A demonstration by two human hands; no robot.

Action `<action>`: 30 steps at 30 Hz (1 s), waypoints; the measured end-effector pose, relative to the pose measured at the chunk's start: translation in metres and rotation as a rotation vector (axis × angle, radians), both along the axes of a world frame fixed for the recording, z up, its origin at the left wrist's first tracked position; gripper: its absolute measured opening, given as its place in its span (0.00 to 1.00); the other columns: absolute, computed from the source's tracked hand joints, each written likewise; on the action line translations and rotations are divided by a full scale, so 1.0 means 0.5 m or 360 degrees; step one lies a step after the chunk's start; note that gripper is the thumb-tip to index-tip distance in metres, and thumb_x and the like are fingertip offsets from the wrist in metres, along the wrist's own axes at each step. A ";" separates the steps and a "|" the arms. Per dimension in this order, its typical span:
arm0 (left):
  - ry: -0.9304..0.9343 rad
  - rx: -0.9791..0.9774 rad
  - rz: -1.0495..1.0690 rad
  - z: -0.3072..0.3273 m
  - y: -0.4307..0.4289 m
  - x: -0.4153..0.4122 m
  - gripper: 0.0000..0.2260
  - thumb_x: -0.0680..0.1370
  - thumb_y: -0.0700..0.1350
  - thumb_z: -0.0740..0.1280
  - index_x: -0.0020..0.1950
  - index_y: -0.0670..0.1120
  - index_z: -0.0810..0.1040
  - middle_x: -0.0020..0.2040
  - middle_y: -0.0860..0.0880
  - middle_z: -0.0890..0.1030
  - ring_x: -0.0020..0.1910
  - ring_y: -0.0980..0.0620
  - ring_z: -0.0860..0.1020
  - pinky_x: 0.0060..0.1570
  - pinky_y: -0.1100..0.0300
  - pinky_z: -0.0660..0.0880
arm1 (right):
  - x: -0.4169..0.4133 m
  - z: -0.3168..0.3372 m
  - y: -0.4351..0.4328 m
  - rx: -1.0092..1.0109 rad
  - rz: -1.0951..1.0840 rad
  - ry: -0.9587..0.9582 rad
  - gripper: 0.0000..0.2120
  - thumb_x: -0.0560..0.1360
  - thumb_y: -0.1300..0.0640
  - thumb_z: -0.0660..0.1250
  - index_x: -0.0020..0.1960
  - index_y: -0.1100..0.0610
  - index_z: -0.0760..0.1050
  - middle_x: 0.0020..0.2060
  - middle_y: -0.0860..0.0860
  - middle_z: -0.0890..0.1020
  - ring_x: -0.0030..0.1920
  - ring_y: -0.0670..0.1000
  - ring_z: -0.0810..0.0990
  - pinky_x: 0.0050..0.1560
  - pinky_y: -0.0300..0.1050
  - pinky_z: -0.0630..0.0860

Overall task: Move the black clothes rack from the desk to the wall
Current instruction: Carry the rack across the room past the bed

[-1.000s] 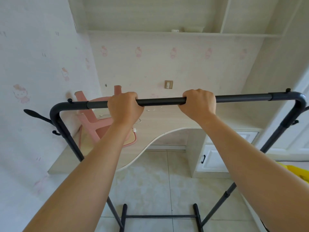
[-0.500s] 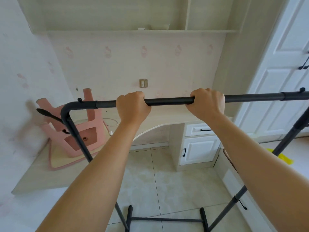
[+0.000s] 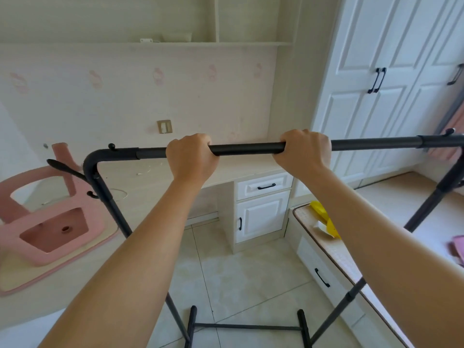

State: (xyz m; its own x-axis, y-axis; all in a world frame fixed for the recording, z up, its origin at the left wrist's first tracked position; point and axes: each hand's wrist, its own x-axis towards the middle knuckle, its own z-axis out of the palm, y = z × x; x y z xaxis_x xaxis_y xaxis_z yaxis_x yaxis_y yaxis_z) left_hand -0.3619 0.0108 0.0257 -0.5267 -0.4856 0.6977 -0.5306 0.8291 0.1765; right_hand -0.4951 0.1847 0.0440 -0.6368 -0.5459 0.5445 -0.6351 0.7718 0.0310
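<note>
Both hands overhand on top bar of black clothes rack (image 3: 248,148): left hand (image 3: 192,156) and right hand (image 3: 305,153) each wrapped fully round the bar, knuckles up, short stretch of bare bar between them. Bar roughly level, running past left hand to a curved corner, then down as a slanted left post; past right hand out toward frame edge, right post dropping below right forearm. Rack base on tiled floor (image 3: 241,280) below the hands, two short feet joined by a crossbar. Rack in front of the surface (image 3: 155,177), which lies just beyond and below the bar, curved front edge. Pink upturned stool (image 3: 47,222) on the surface well left of left hand, behind rack's left post, legs up. White drawer unit (image 3: 263,207) under the surface, below and between the hands. White wardrobe doors (image 3: 376,79) above and beyond right hand. Yellow item (image 3: 326,222) on a low ledge below right forearm, what it is unclear. Wall socket plate (image 3: 164,126) just above left hand.
</note>
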 end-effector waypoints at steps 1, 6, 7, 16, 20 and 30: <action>0.0001 0.0003 -0.0035 0.000 0.008 -0.016 0.12 0.60 0.35 0.61 0.26 0.48 0.59 0.23 0.51 0.55 0.26 0.49 0.50 0.29 0.58 0.46 | -0.007 0.000 0.014 -0.0001 -0.0036 -0.0003 0.07 0.68 0.56 0.64 0.32 0.54 0.74 0.23 0.48 0.70 0.27 0.52 0.70 0.30 0.40 0.65; 0.0034 0.0031 -0.0219 -0.003 0.033 -0.084 0.09 0.61 0.36 0.61 0.26 0.47 0.63 0.22 0.50 0.58 0.25 0.48 0.53 0.28 0.59 0.47 | -0.031 0.002 0.067 0.0034 -0.0207 0.0031 0.10 0.68 0.55 0.64 0.29 0.53 0.70 0.22 0.47 0.69 0.26 0.51 0.70 0.28 0.39 0.63; 0.0043 0.0040 -0.0262 -0.002 0.038 -0.099 0.09 0.61 0.36 0.62 0.26 0.46 0.63 0.22 0.50 0.58 0.25 0.47 0.53 0.28 0.58 0.47 | -0.037 0.002 0.078 0.0043 -0.0255 0.0053 0.12 0.69 0.55 0.64 0.28 0.53 0.67 0.22 0.47 0.69 0.25 0.51 0.69 0.27 0.39 0.62; -0.0034 0.0145 -0.0708 0.004 0.099 -0.217 0.15 0.67 0.44 0.68 0.26 0.47 0.63 0.19 0.51 0.61 0.22 0.48 0.60 0.32 0.58 0.55 | -0.057 0.005 0.181 0.0023 -0.0630 0.0093 0.15 0.71 0.52 0.64 0.27 0.54 0.66 0.21 0.46 0.66 0.25 0.51 0.68 0.27 0.39 0.57; -0.0092 0.0152 -0.1057 0.005 0.137 -0.261 0.13 0.70 0.50 0.67 0.29 0.49 0.66 0.20 0.53 0.64 0.22 0.51 0.62 0.41 0.54 0.69 | -0.054 0.004 0.244 -0.0049 -0.0711 0.0126 0.16 0.71 0.47 0.67 0.29 0.54 0.72 0.22 0.48 0.72 0.28 0.54 0.75 0.31 0.40 0.64; -0.0057 -0.0041 -0.1577 0.007 0.287 -0.339 0.32 0.64 0.76 0.62 0.30 0.46 0.71 0.22 0.51 0.72 0.22 0.51 0.69 0.33 0.58 0.62 | -0.012 -0.010 0.414 -0.0235 -0.0720 0.0496 0.27 0.64 0.30 0.68 0.28 0.49 0.60 0.20 0.44 0.63 0.23 0.50 0.65 0.31 0.38 0.60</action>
State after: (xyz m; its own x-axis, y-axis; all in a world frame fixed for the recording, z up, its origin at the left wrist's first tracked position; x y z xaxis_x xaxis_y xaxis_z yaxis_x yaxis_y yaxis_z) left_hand -0.5315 0.1545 0.0294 -0.7076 0.2006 0.6775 0.3997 0.9044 0.1496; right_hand -0.5013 0.3919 0.0389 -0.5867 -0.1599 0.7939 -0.2182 0.9753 0.0352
